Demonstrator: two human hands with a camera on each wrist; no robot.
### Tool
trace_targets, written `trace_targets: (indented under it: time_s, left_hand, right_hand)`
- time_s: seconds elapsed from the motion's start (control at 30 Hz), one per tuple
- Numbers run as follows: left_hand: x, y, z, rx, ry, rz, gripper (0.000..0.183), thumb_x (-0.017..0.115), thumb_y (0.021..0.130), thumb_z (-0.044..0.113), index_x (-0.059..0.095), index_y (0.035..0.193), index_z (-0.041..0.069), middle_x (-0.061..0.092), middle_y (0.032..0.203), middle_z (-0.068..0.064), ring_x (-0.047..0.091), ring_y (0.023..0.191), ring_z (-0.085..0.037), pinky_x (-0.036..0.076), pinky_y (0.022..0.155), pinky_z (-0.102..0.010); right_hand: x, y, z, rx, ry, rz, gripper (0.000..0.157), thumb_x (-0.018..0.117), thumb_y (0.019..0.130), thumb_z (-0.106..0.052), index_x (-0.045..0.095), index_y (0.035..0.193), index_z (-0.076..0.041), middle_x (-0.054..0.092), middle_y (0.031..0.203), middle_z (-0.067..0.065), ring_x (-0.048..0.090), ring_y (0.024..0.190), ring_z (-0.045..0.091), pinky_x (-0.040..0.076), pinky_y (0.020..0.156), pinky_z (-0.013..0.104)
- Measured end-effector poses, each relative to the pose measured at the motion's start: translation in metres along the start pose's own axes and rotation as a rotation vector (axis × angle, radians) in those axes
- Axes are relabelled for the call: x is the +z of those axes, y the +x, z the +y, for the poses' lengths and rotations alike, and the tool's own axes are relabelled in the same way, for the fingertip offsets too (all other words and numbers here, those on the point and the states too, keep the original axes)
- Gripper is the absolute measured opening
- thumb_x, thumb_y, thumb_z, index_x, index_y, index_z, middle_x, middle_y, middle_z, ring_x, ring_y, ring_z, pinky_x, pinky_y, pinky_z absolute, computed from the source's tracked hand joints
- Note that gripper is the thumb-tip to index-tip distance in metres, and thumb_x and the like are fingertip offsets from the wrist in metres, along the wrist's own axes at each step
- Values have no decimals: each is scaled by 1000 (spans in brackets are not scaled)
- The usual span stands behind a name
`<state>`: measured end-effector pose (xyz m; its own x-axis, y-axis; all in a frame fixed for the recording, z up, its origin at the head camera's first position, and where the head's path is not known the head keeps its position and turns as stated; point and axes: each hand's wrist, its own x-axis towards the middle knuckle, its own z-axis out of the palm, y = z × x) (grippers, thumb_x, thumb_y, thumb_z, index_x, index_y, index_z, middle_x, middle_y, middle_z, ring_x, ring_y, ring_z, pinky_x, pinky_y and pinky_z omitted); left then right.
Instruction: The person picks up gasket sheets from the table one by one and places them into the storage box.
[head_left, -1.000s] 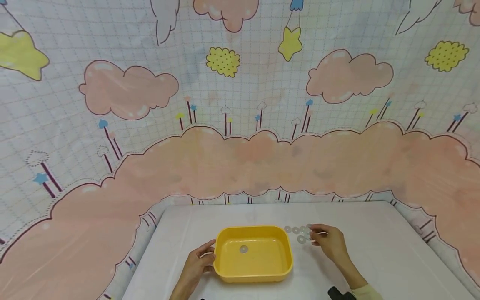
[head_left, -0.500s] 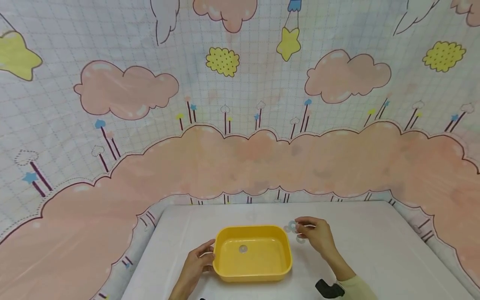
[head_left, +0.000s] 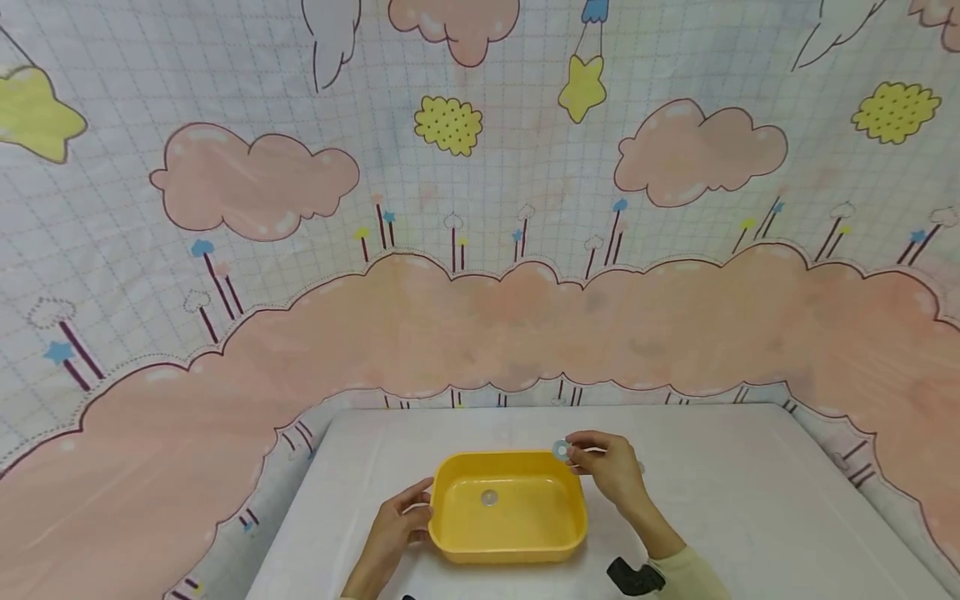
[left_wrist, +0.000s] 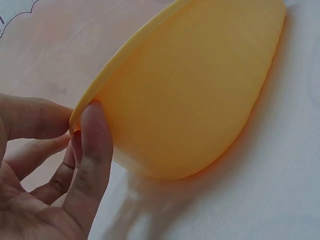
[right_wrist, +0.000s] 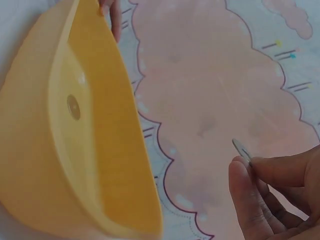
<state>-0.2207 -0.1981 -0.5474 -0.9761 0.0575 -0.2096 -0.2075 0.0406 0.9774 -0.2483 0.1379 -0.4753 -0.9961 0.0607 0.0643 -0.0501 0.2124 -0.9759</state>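
Observation:
A yellow plastic tub (head_left: pixel 510 552) stands on the white table, with one flat round washer (head_left: pixel 489 497) lying on its floor. My left hand (head_left: pixel 393 525) grips the tub's left side; in the left wrist view, thumb and fingers (left_wrist: pixel 95 145) pinch the rim. Between thumb and fingertips, my right hand (head_left: pixel 611 471) pinches another washer (head_left: pixel 561 451), over the tub's far right corner. Seen from the right wrist, this held washer (right_wrist: pixel 242 150) is nearly edge-on and apart from the tub. The right hand mostly hides the loose washers on the table behind it.
A sliver of a washer (head_left: pixel 641 468) shows past the right hand's wrist side. The white table (head_left: pixel 750 500) backs onto a patterned cloth (head_left: pixel 585 333). A black strap (head_left: pixel 634 577) sits on the right forearm.
My right hand has lifted a washer from the loose group and carried it left to the tub's far right corner. The left hand has kept its grip on the tub.

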Motion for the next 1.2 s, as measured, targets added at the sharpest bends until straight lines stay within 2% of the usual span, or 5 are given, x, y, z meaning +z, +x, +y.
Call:
trace_targets:
  time_s: [0.37, 0.6, 0.73, 0.87, 1.2]
  left_hand:
    - [5, -6, 3, 9, 1, 16, 61, 62, 82, 10, 42, 139, 5, 50, 111, -9, 58, 79, -13, 55, 66, -28]
    - [6, -6, 3, 8, -1, 25, 59, 61, 83, 8, 43, 139, 6, 50, 112, -10, 58, 78, -14, 55, 64, -28]
    - [7, -12, 9, -2, -10, 20, 58, 60, 83, 6, 42, 139, 4, 49, 113, -11, 58, 79, -15, 55, 64, -28]
    - [9, -18, 19, 6, -14, 14, 57, 59, 83, 4, 43, 138, 2, 49, 112, -13, 58, 80, -16, 55, 65, -29]
    - [9, -19, 19, 5, 4, 18, 57, 58, 83, 5, 43, 138, 2, 49, 116, -16, 59, 85, -18, 55, 67, -30]
  right_hand:
    - [22, -1, -3, 24, 52, -42, 17, 64, 82, 3, 70, 97, 0, 65, 88, 14, 68, 70, 18, 57, 62, 25]
    - [43, -5, -5, 44, 114, -140, 19, 63, 83, 3, 66, 101, 6, 64, 87, 17, 69, 70, 19, 58, 65, 30]
    - [55, -6, -2, 35, 132, -184, 20, 63, 82, 3, 65, 101, 8, 63, 85, 17, 69, 69, 18, 58, 65, 31]
    - [66, -4, 3, 37, 149, -195, 20, 64, 81, 4, 65, 100, 9, 63, 85, 16, 69, 67, 16, 58, 64, 31]
    - [87, -7, 10, 110, 168, -202, 20, 64, 82, 2, 66, 101, 6, 63, 89, 15, 68, 66, 13, 58, 66, 30]
